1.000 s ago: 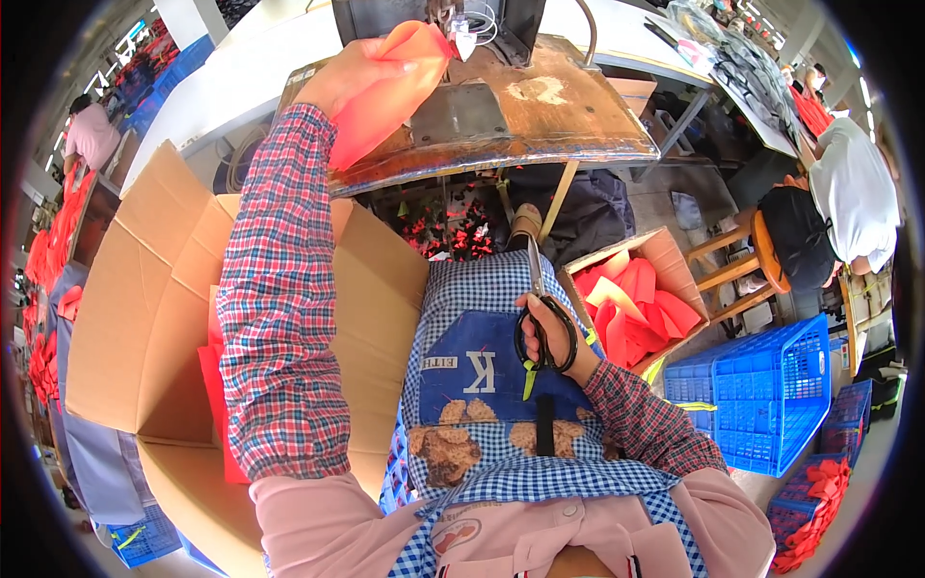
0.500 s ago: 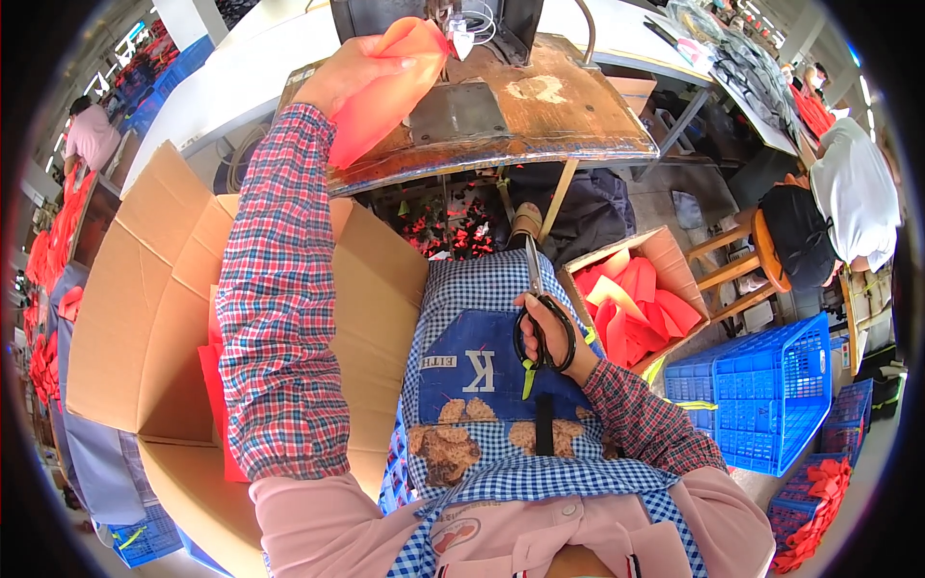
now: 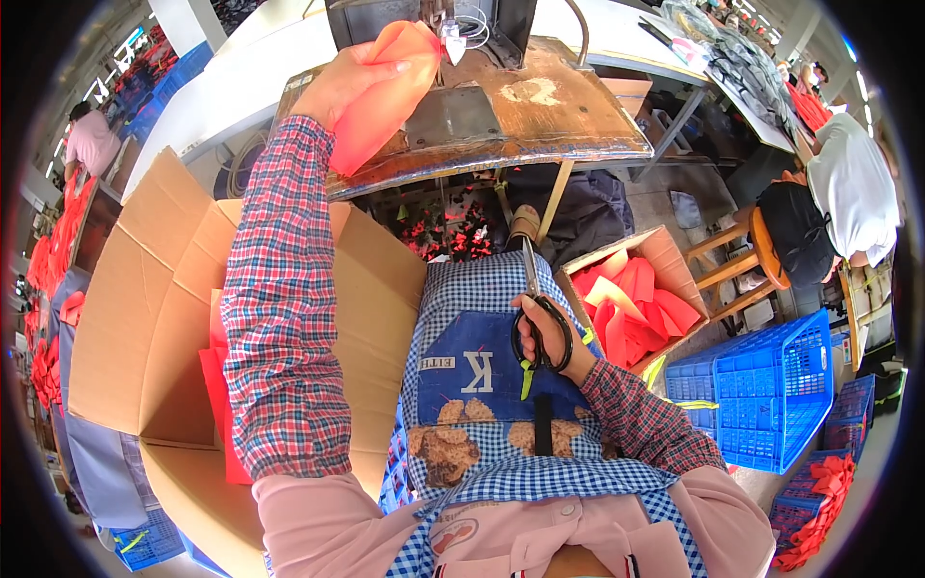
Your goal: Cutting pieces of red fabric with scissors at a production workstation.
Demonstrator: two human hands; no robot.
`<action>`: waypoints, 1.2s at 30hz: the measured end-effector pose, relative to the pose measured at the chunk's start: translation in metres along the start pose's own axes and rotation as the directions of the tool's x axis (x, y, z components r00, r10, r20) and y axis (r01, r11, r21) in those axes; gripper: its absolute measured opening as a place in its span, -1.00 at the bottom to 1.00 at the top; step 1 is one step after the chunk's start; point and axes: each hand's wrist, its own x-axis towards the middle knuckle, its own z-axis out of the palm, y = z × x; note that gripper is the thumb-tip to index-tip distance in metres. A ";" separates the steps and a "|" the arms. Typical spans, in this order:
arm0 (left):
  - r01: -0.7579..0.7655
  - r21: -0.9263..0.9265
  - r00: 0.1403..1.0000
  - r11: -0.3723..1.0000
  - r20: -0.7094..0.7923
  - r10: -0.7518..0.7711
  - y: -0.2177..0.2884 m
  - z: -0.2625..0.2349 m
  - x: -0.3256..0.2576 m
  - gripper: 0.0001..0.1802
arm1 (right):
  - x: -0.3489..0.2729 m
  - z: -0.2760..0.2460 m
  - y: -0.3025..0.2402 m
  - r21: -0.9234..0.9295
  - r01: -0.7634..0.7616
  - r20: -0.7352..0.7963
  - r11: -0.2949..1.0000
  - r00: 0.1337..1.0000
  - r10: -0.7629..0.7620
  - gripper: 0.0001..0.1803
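My left hand [image 3: 339, 85] is raised over the left part of the worn wooden machine table [image 3: 568, 120], its fingers closed on a folded orange-red fabric piece [image 3: 390, 101]. The upper end of that piece is beside the metal parts of a machine [image 3: 436, 13] at the table's back; whether it touches them I cannot tell. Above my lap, my right hand [image 3: 551, 332] is wrapped round the black handles of a pair of scissors [image 3: 531, 270]. Their blades point away from me and look closed. A yellow-green strip hangs by the handles.
A large open cardboard box [image 3: 145, 318] stands at my left, with red fabric inside. To the right are a smaller carton [image 3: 679, 275] full of orange-red pieces, a blue plastic crate [image 3: 752, 395] and a wooden stool [image 3: 766, 255] with a person on it. Scraps lie under the table.
The orange-red fabric piece and my left hand have shifted very slightly. My right hand keeps the scissors in nearly the same place.
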 end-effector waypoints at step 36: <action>0.101 -0.032 0.987 0.994 0.129 -0.096 0.022 0.046 -0.092 -0.50 | 0.002 -0.007 0.011 -0.051 0.055 -0.044 0.997 0.997 -0.058 -0.67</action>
